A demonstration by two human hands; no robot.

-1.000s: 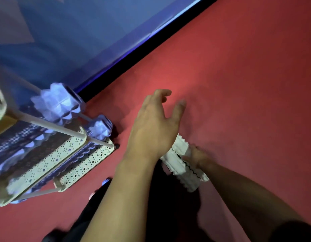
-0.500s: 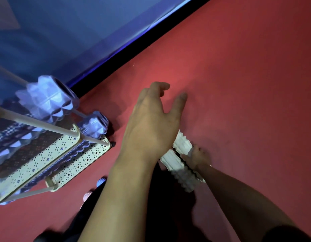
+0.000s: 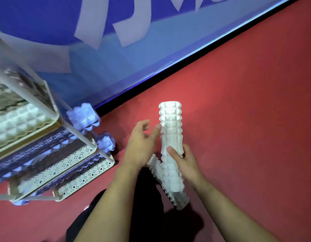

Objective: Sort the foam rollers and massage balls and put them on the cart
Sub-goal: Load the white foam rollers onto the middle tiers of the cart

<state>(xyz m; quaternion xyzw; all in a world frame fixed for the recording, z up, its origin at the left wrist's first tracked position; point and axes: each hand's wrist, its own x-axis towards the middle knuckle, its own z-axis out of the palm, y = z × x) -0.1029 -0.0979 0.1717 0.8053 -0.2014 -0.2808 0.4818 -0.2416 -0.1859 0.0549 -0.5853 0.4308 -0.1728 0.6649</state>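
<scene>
A red floor (image 3: 238, 102) fills most of the view, meeting a blue wall banner (image 3: 116, 58) with pale lettering along a black baseboard strip. At the left stands a cream tiered cart (image 3: 91, 159) with perforated shelves. A white knobbed foam roller (image 3: 16, 123) lies on its upper shelf, and bluish spiked foam rollers lie on the shelves below, their ends (image 3: 84, 117) sticking out past the cart's right edge.

Near the middle, off the cart, the right hand (image 3: 183, 161) grips a white ridged foam roller (image 3: 170, 123) around its lower half, thumb across the front, holding it upright above the floor. A second white ridged roller (image 3: 170, 186) lies slanted beneath that hand, touching the upright one; whether the right hand's grip also takes it in cannot be told. The left hand (image 3: 140, 147) has a wide grip, fingers relaxed, its thumb touching the upright roller's left side. Dark clothing (image 3: 146, 198) shows between the forearms.
</scene>
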